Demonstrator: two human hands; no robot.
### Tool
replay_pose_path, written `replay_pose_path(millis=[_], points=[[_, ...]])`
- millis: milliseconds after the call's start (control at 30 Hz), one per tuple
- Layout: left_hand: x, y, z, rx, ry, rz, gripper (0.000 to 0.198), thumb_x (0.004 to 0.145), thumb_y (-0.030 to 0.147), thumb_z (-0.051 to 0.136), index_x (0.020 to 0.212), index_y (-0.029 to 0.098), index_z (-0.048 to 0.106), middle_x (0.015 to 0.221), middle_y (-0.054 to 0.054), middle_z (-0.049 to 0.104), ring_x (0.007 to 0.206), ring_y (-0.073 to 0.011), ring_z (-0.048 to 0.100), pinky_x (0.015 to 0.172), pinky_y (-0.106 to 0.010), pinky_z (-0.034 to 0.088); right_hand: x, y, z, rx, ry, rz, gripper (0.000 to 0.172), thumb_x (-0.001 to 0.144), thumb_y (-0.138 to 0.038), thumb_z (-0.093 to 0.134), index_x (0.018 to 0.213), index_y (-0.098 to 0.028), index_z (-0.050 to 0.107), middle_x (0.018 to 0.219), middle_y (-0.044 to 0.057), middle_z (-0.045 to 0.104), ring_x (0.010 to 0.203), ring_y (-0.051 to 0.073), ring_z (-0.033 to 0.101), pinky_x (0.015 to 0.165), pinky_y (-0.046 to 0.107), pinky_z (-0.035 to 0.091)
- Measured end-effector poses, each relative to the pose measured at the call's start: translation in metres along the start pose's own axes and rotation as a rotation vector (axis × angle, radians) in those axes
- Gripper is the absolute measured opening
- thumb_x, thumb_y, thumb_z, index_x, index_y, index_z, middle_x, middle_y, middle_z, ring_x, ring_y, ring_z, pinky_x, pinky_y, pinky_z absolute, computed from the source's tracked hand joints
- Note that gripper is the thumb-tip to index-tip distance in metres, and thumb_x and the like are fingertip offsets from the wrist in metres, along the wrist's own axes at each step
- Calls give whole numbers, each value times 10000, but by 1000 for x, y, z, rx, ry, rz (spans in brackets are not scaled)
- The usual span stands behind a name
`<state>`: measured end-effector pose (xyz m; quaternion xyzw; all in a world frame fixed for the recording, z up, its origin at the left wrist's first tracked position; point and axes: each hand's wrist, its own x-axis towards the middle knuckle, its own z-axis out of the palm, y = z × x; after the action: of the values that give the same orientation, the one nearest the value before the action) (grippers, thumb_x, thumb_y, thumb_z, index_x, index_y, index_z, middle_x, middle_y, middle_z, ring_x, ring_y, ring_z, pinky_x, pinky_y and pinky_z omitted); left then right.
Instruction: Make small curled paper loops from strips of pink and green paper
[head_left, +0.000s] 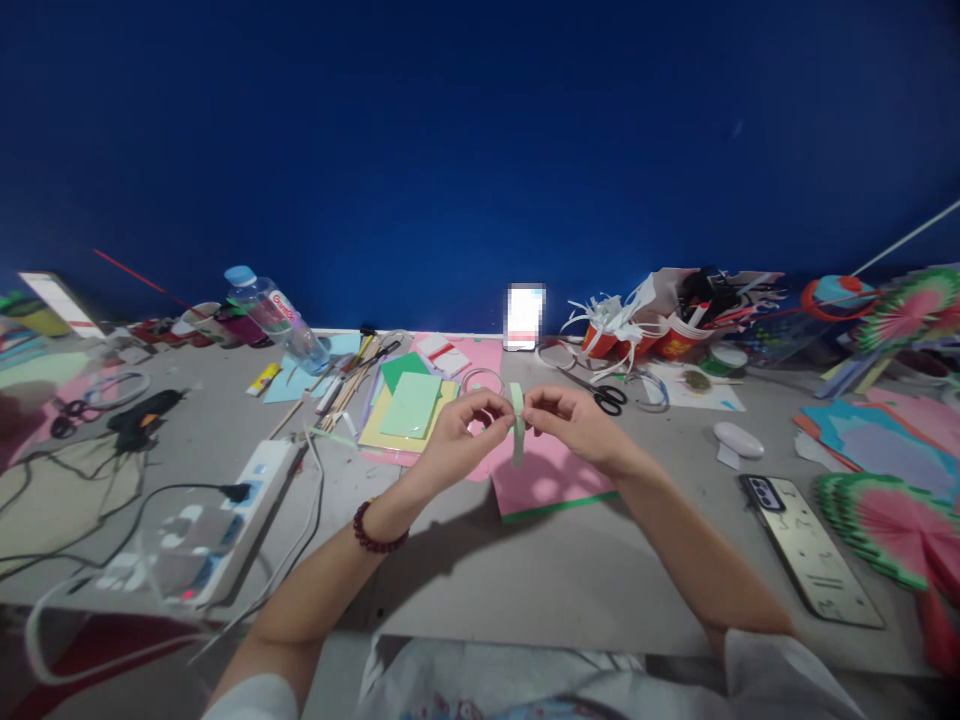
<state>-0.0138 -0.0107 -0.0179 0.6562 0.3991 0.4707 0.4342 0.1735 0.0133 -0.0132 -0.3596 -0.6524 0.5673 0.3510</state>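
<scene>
While pinching a pale green paper strip (518, 448) between thumb and fingers of the left hand (476, 425), also nips the strip from the opposite side with thumb and fingers of the right hand (574, 425). Holds it upright over the far part of a pink sheet (547, 480) with a green near edge. Cannot tell from this angle the strip's full form, flat or looped. Wears a dark red beaded bracelet (369, 542) on the left wrist. Has the pink sheet lying on a grey counter (600, 590). Just left of the pink sheet, has a pile of papers: a pale green sheet (410, 405) on top, partly over a darker green sheet (403, 371) and a yellow sheet (375, 431). Well left of the pink sheet, has a white power strip (277, 460) with a black plug (238, 492) in it. To the left and beyond the pink sheet, has a tilted clear bottle (281, 320) with a blue cap. Straight beyond the pink sheet, faces a phone (524, 315) standing upright before a blue wall (450, 170) (screen pixelated, impossible to read). Beyond and right of the pink sheet, has black-handled scissors (598, 390) lying nearer than some red cups (679, 340). Farther right of it, has a second phone (814, 550) lying back up, just beside a pleated red-and-green paper fan (892, 530).
</scene>
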Motion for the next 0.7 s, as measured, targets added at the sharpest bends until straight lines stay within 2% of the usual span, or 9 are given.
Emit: replay_pose_path(millis=[233, 500, 700], points=[[1, 4, -1, -19, 15, -18, 76, 811, 223, 616, 759, 167, 621, 750, -24, 624, 717, -132, 554, 644, -250, 419, 3, -1, 2, 49, 58, -35, 342, 874, -495, 551, 748, -190, 638, 697, 16, 588, 671, 142, 530, 641, 292, 433], [0, 0, 0, 36, 16, 22, 72, 824, 200, 599, 763, 176, 630, 745, -18, 635, 722, -133, 567, 643, -244, 418, 0, -5, 3, 68, 65, 35, 184, 792, -372, 673, 808, -191, 644, 756, -3, 591, 678, 122, 521, 669, 280, 435], [0, 3, 3, 71, 35, 39, 81, 811, 173, 594, 735, 176, 622, 719, -6, 628, 694, -123, 550, 641, -238, 423, 0, 2, 5, 53, 100, 26, 175, 739, -333, 723, 797, -183, 655, 783, 11, 623, 727, 141, 564, 697, 289, 449]])
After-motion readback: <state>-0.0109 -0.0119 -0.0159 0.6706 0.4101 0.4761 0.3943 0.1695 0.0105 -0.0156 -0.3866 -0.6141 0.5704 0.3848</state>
